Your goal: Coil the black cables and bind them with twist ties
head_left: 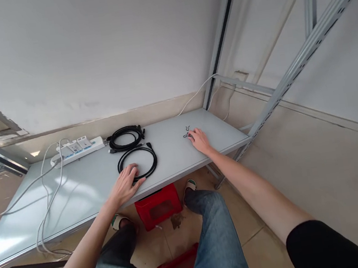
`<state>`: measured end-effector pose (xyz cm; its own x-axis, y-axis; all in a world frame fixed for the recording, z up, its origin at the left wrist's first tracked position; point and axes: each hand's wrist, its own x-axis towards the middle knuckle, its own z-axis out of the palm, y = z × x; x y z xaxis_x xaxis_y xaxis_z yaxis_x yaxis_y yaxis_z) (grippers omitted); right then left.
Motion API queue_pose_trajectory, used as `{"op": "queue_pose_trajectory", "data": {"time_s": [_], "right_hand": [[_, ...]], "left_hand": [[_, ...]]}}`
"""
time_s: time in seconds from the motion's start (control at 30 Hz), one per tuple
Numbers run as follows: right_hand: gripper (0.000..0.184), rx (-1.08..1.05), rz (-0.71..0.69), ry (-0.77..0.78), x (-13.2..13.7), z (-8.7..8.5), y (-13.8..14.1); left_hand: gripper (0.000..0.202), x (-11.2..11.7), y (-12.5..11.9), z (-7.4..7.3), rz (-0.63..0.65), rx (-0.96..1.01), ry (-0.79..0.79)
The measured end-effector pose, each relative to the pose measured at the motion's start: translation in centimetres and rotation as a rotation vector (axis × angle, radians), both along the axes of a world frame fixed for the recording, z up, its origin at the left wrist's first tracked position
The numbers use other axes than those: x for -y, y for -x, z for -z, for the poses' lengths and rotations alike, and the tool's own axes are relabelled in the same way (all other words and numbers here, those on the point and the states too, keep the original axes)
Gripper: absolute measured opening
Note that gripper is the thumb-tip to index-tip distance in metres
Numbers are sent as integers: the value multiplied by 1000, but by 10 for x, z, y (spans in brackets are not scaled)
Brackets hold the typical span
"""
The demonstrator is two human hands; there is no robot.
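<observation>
My left hand (pixel 126 184) lies at the near left side of a coiled black cable (pixel 156 159), its thumb spread from the fingers, fingertips touching the coil or the tabletop beside it. Further right, the fingers of my right hand (pixel 199 140) are drawn together at a thin black twist tie (pixel 186 135) on the table. Another short black tie (pixel 187 128) lies just beyond the fingertips. Behind the first coil sits a second coil of black cable (pixel 112 142), with connectors showing at its ends. Part of the nearer coil is covered by my left hand.
A white power strip (pixel 78 155) with plugged-in adapters stands at the back left of the grey table (pixel 170 144). White cords (pixel 53 198) hang over the front edge. Metal frame posts (pixel 221 35) rise at the right. A red plastic stool (pixel 159 207) is under the table.
</observation>
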<state>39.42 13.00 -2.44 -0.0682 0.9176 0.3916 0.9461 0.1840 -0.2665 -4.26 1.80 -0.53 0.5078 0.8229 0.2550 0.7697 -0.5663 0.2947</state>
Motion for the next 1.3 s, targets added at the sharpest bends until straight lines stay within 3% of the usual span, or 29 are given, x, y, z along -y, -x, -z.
{"op": "queue_pose_trajectory", "data": {"time_s": [0.33,0.5,0.63,0.77,0.9,1.1,1.3], "right_hand": [[24,38,-72,41,13,-2,15],[24,37,-93,49,33,3,29],[24,51,-109,54,44,2,48],[25,49,-115,80,43,-5,78],[29,56,-171,113,38,-12,110],[29,87,-208,81,39,-13,138],[23,48,-260,13,33,-10,143]], "left_hand": [[34,14,-10,-13,21,-171,-113],[29,15,14,-17,55,-227,-116],[29,22,30,-24,13,-203,-157],[37,27,2,-27,-58,-175,-171],[35,16,-27,-18,-116,-249,-152],[31,6,-26,-4,-136,-182,-139],[32,8,-27,-3,-180,-142,-65]]}}
